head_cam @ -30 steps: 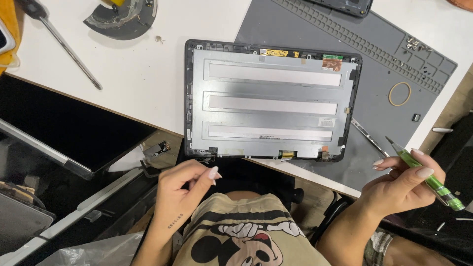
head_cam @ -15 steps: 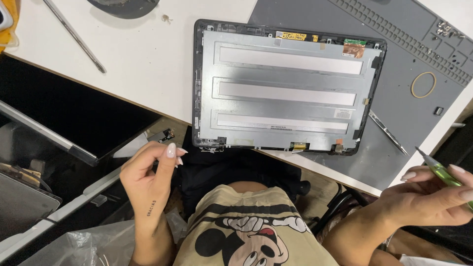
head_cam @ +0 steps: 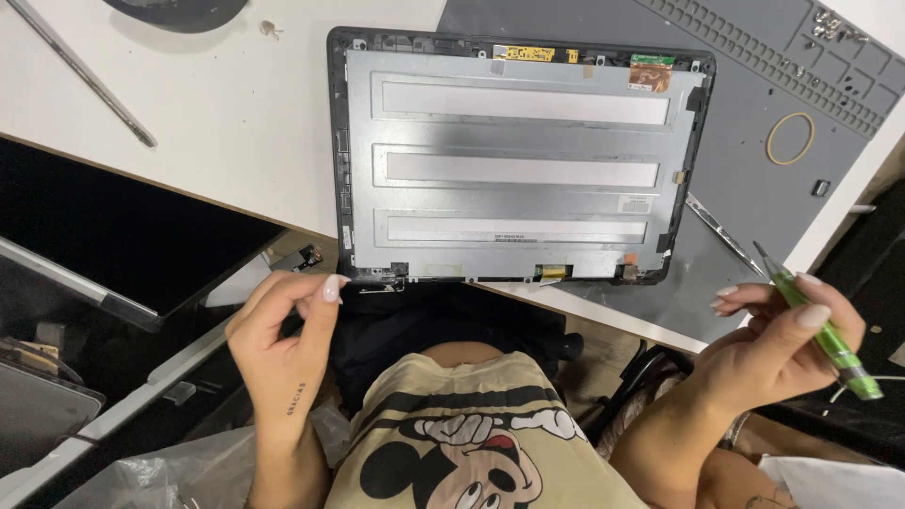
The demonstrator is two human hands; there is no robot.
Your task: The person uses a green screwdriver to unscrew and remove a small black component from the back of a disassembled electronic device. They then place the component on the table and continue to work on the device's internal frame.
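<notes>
A laptop screen panel (head_cam: 518, 160) lies face down on the white table (head_cam: 236, 123), its silver back and dark frame showing, its right part on a grey work mat (head_cam: 754, 94). My left hand (head_cam: 283, 339) hovers below the panel's lower left corner with thumb and fingers pinched together; whether something tiny sits between them I cannot tell. My right hand (head_cam: 782, 335) is off the table's lower right edge and grips a green translucent screwdriver (head_cam: 820, 325), tip pointing up and left.
Metal tweezers (head_cam: 721, 231) lie on the mat beside the panel's right edge. A rubber band (head_cam: 790, 138) and small screws (head_cam: 830, 24) rest on the mat. A long screwdriver (head_cam: 80, 71) lies at the table's upper left. A dark flat panel (head_cam: 113, 236) sits lower left.
The view has dropped and moved closer to the panel. My left hand rose from my lap toward the panel's lower left corner. My right hand stayed at the right with the screwdriver.
</notes>
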